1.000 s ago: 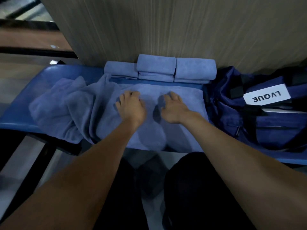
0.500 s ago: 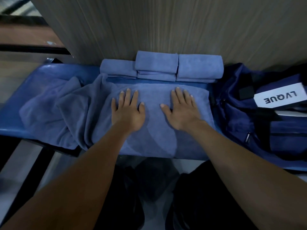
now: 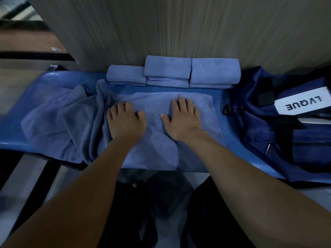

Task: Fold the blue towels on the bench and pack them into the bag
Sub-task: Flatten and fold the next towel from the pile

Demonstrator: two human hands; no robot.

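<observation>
both hands lay flat, fingers spread wide: left hand [image 3: 125,122] and right hand [image 3: 182,119] pressed the towel [image 3: 154,145] on the bench [image 3: 53,77]. smoothing step judged underway; next fold needs an edge gripped. bag [image 3: 265,129] lay right.

The bag [image 3: 279,122] at 3 o'clock runs off the right edge, so its far end and opening cannot be made out; its white label [image 3: 302,104] is clipped at that edge too. The left hand [image 3: 126,122] and right hand [image 3: 182,119] cover the middle of the spread towel [image 3: 152,104], and the palms underneath are hidden. The crumpled towel [image 3: 53,122] at 9 o'clock bunches so its layers cannot be counted, and its lower part drops over the near edge of the surface [image 3: 68,77]. At 12 o'clock the folded towels [image 3: 167,67] hide their lower layers. Toward 6 o'clock everything sinks into darkness, unreadable.
</observation>
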